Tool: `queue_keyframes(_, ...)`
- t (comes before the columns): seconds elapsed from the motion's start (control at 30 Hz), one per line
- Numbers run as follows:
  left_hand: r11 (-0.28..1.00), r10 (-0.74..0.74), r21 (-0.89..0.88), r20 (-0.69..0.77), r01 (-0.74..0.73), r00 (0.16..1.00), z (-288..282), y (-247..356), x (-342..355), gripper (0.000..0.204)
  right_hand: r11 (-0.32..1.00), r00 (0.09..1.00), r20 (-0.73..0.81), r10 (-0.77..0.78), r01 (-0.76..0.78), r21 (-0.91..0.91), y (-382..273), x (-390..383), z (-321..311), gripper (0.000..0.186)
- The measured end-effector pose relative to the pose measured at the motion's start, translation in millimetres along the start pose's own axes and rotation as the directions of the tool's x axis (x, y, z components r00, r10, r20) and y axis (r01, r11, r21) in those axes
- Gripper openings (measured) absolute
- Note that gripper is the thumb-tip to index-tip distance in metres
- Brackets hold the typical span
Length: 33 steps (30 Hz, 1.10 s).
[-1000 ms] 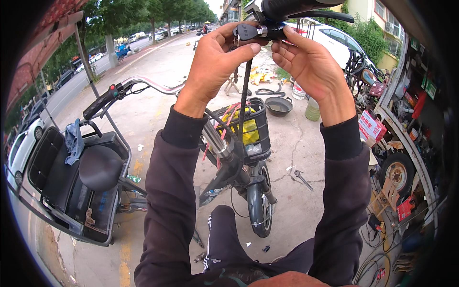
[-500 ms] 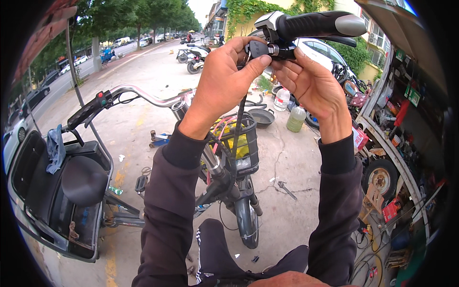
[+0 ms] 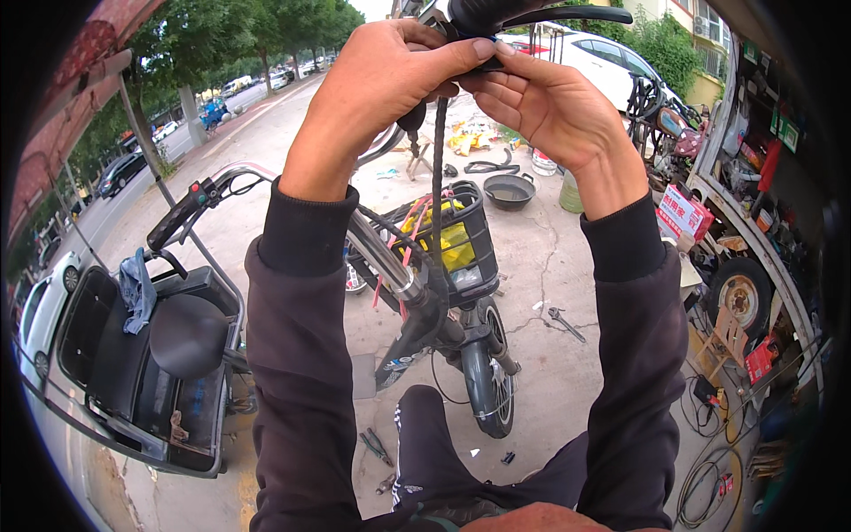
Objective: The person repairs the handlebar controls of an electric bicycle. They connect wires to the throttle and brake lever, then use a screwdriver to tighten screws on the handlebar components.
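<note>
Just below the right handlebar grip (image 3: 483, 13) and its brake lever (image 3: 572, 15), my two hands meet thumb to thumb. My left hand (image 3: 381, 93) is closed on a black-headed key, now mostly hidden by the fingers. My right hand (image 3: 563, 111) pinches the dark lock barrel that the key sits in; only a dark sliver shows between the thumbs. A black wrapped cable (image 3: 438, 168) hangs from beneath my hands to the tricycle's front. Under it are the head tube (image 3: 390, 257), a black basket (image 3: 486, 235) holding yellow material, and the front wheel (image 3: 487, 390).
The tricycle's left grip (image 3: 177, 222) and black seat (image 3: 188, 335) stand to the left. On the ground lie a wrench (image 3: 566, 324), pliers (image 3: 376, 446) and a dark basin (image 3: 510, 191). A loose wheel (image 3: 741, 300), red-and-white box (image 3: 683, 215) and cables (image 3: 709, 479) fill the right side.
My hands have shifted up and slightly left in the picture, drawing closer together. The key, plainly visible before, is now covered by my left fingers. The view has turned too.
</note>
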<state>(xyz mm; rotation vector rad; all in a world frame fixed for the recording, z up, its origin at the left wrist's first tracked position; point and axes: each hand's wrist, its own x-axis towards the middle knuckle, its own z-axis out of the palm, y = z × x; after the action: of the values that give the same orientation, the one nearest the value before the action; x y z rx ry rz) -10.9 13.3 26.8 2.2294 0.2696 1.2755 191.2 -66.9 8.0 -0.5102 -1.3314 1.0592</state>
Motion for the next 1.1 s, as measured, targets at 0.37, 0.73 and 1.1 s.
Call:
queue_keyframes(0.37,0.986,-0.120,0.114,-0.002,0.120,0.993,4,18,7,0.050,0.999,0.999,-0.046,0.011,-0.009,0.045,7,8,3,0.023)
queue_keyframes(0.73,0.958,-0.200,0.185,-0.118,0.219,0.973,12,31,5,0.041,0.976,0.995,0.065,-0.073,0.058,0.210,21,5,-21,0.029)
queue_keyframes(1.1,0.955,-0.209,0.188,-0.122,0.230,0.970,14,35,3,0.043,0.910,0.886,-0.218,-0.409,0.413,-0.029,46,4,-7,0.018)
